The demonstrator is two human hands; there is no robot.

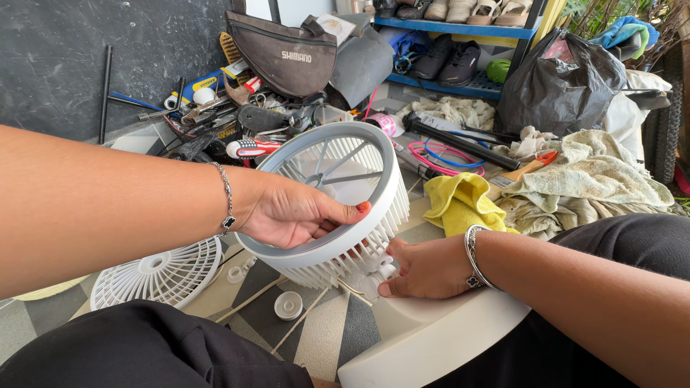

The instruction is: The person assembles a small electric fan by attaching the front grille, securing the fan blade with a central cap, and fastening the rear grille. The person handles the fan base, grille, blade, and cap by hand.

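Tiled floor (327,341) in grey and cream, cluttered with tools against a dark wall. Left hand (291,214) gripped the round white plastic fan grille housing (338,208) by its near rim, thumb over the grey band, holding it tilted above the floor. Right hand (424,269) sat under the housing's lower edge, fingers curled around a small white part; couldn't tell what exactly. White fan base (424,341) lay just below that hand. Flat white front grille (162,273) lay on the floor to the left, small white cap (288,305) near it. Yellow cloth (460,205) lay beyond, black plastic bag (560,82) further back.
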